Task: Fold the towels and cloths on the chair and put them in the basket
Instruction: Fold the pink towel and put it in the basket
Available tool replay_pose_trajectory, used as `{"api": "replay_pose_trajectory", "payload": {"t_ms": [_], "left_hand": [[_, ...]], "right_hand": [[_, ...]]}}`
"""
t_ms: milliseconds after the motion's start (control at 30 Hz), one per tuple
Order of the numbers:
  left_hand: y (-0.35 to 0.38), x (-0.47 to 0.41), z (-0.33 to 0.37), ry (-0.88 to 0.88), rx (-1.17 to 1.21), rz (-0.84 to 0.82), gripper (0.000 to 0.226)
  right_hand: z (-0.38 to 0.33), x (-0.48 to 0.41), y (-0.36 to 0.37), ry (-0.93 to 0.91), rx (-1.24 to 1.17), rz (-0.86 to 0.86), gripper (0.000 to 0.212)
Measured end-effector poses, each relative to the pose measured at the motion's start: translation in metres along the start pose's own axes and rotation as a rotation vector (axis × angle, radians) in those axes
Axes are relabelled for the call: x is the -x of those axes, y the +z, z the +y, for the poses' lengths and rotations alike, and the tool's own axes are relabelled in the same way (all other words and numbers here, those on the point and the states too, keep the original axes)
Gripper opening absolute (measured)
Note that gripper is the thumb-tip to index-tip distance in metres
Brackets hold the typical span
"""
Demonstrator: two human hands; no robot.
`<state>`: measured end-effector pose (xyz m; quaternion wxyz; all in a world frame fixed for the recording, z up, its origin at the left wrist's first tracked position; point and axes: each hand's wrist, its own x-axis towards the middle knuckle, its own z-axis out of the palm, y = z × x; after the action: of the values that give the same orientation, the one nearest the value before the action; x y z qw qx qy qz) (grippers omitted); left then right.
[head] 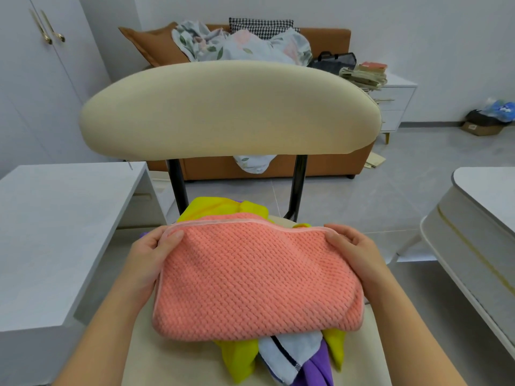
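Head view. The red cover on the book stack [365, 75], right of centre near the top, is too small to read, and so is the print on the cardboard box [480, 128] at the far right.

The coral towel [256, 277], folded into a thick rectangle, lies at lower centre on a heap of cloths on the chair seat [139, 358]. It hides most of that heap. A yellow cloth [239, 360] sticks out below it and again above its top edge. A pale cloth with a dark stripe [289, 355] and a purple cloth [317, 369] show only at the bottom, where the frame cuts them off. The cream chair back [228, 107] fills the middle of the frame and covers much of the orange sofa [328, 37] and the floral quilt [239, 45] behind it. A white table [55, 232] at the left and another table [473, 246] at the right are both cut by the frame edges.

The left hand [150, 254] grips the towel's upper left corner. Its thumb lies on top of the weave and its fingers are tucked out of sight underneath. The right hand [354, 252] holds the upper right corner, with its fingers curled over the trimmed edge. How far they reach beneath cannot be seen. Both forearms come in from the bottom corners.
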<state>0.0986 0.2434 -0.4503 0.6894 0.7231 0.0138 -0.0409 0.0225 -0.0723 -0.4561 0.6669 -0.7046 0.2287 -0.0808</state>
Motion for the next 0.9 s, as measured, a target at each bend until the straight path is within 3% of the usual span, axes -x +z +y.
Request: {"api": "replay_pose_trajectory", "payload": {"t_ms": [167,233,333,500,600,733,900], "left_hand": [[-0.004,0.004,0.010,0.229,-0.242,0.129,0.013],[-0.011,0.013,0.016,0.345,-0.323,0.126,0.025],[-0.022,0.029,0.030,0.422,-0.362,0.060,0.007],[-0.046,0.059,0.070,0.526,-0.459,-0.078,0.015],[-0.059,0.079,0.092,0.602,-0.569,-0.109,0.026],[-0.065,0.102,0.111,0.689,-0.743,-0.045,0.032],[-0.072,0.115,0.123,0.799,-1.046,-0.021,0.041]], "right_hand": [[-0.006,0.004,-0.002,-0.244,0.025,0.180,0.005],[-0.008,0.009,-0.006,-0.324,0.079,0.202,0.006],[-0.017,0.023,-0.016,-0.419,0.101,0.235,0.008],[-0.051,0.055,-0.047,-0.550,0.133,0.019,0.012],[-0.074,0.075,-0.065,-0.541,0.241,-0.158,0.047],[-0.095,0.096,-0.073,-0.619,0.517,-0.090,0.015],[-0.107,0.118,-0.079,-0.738,0.745,0.034,0.009]]}}
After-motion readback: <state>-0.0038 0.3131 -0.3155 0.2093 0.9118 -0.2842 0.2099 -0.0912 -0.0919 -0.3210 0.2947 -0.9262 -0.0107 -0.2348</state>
